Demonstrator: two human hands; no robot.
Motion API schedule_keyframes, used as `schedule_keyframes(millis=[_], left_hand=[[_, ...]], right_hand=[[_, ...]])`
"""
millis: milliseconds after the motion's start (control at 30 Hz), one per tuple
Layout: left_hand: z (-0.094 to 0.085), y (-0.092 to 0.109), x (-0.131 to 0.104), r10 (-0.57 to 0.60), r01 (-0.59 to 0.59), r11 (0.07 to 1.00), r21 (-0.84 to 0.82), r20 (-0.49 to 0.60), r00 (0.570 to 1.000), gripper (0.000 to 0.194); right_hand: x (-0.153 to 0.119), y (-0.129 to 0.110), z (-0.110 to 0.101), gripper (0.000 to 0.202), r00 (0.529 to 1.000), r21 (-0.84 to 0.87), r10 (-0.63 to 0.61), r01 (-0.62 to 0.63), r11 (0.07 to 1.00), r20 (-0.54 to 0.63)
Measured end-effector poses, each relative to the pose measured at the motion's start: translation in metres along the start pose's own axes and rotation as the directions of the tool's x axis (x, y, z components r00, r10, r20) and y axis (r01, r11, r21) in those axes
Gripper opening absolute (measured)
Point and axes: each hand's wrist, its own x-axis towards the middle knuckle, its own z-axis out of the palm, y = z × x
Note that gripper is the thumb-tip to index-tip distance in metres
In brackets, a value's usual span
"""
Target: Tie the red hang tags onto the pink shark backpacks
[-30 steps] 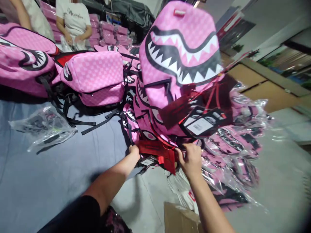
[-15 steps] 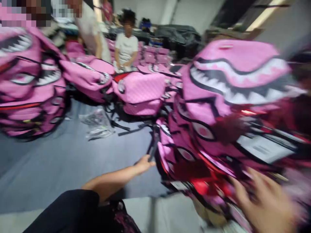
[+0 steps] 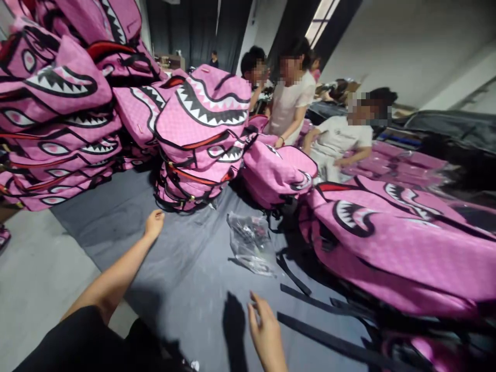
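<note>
My left hand point(image 3: 155, 223) is over the grey cloth-covered table, just in front of a stack of pink backpacks point(image 3: 201, 139) with shark-mouth prints. Its fingers look loosely curled together, with nothing visible in them. Low in the middle, my right hand point(image 3: 265, 328) hovers above the table with fingers apart and empty, casting a dark shadow beside it. Black straps point(image 3: 310, 328) lie close to its right. They trail from a large pink backpack point(image 3: 403, 243) lying on its side at the right.
A clear plastic bag point(image 3: 251, 243) with small items lies mid-table. At the left rises a taller pile of pink backpacks point(image 3: 58, 129). Another backpack point(image 3: 275, 165) sits across the table. Several people in light shirts, one a co-worker point(image 3: 337, 139), are behind it. The table edge point(image 3: 91, 258) runs at left.
The view has swung left, bringing the tall piles into sight. My left hand has let go of a black strap and moved left. My right hand has come away from the backpacks on the right.
</note>
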Motion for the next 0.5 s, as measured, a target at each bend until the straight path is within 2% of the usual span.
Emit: schedule_keyframes(millis=[67,100,167,200,233,300,367,433,500], left_hand=[[-0.029,-0.004,0.079,-0.017,0.016,0.999,-0.035,-0.037,0.999,0.031],[-0.039,-0.004,0.119,-0.018,0.016,0.998,-0.062,-0.041,0.999,0.034],[-0.052,0.002,0.194,-0.009,0.007,0.992,-0.127,-0.015,1.0,0.041],[-0.055,0.008,0.228,-0.003,0.006,0.987,-0.163,0.019,1.0,0.045],[-0.055,0.016,0.26,0.003,0.01,0.98,-0.198,0.066,0.998,0.049],[-0.05,0.036,0.318,0.025,0.024,0.966,-0.256,0.187,0.982,0.056],[-0.037,0.058,0.365,0.056,0.035,0.956,-0.292,0.297,0.953,0.062],[-0.017,0.076,0.401,0.088,0.029,0.949,-0.315,0.353,0.932,0.066],[0.007,0.085,0.424,0.112,0.017,0.944,-0.328,0.368,0.923,0.068]], right_hand=[[0.06,-0.029,0.097,0.04,0.971,0.237,0.179,-0.213,0.948,0.157],[0.095,-0.042,0.144,0.048,0.935,0.361,0.288,-0.347,0.866,0.208],[0.167,-0.062,0.224,0.062,0.832,0.564,0.482,-0.546,0.62,0.275],[0.203,-0.068,0.256,0.067,0.786,0.627,0.539,-0.59,0.509,0.302],[0.235,-0.071,0.283,0.07,0.76,0.669,0.566,-0.603,0.434,0.319],[0.29,-0.073,0.322,0.068,0.763,0.717,0.563,-0.581,0.384,0.317],[0.328,-0.07,0.351,0.061,0.773,0.757,0.551,-0.554,0.347,0.313],[0.354,-0.069,0.375,0.049,0.789,0.781,0.533,-0.528,0.335,0.305],[0.371,-0.069,0.394,0.037,0.815,0.797,0.511,-0.49,0.354,0.273]])
